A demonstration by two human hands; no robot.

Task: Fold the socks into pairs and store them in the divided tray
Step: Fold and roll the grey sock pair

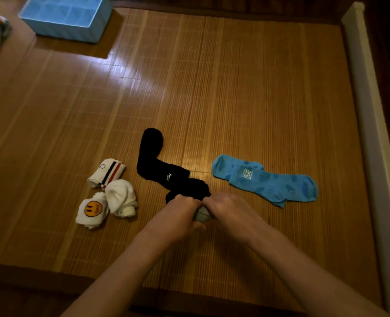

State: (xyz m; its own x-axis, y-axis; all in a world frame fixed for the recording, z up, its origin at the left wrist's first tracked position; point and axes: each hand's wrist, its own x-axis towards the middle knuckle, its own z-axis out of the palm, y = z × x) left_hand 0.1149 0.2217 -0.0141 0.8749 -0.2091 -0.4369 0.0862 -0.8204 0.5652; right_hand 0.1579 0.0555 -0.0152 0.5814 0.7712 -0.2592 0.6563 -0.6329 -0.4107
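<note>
Head view: left hand (184, 208) and right hand (226, 205) both clamp the grey sock bundle (202, 215) beside the black socks (166, 172); best roll tight, edges aligned, cuff tucked.

You have long black socks (157, 165) sprawled centre, three rolled white sock bundles (120, 197) left, flat blue spotted socks (267, 181) right, pale-blue divided tray (75, 30) far-left.

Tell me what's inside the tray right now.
The tray shows only bare blue cells and dividers, with no socks in view. Its far end runs out of frame, and the near wall may hide the floors of the closest cells.
</note>
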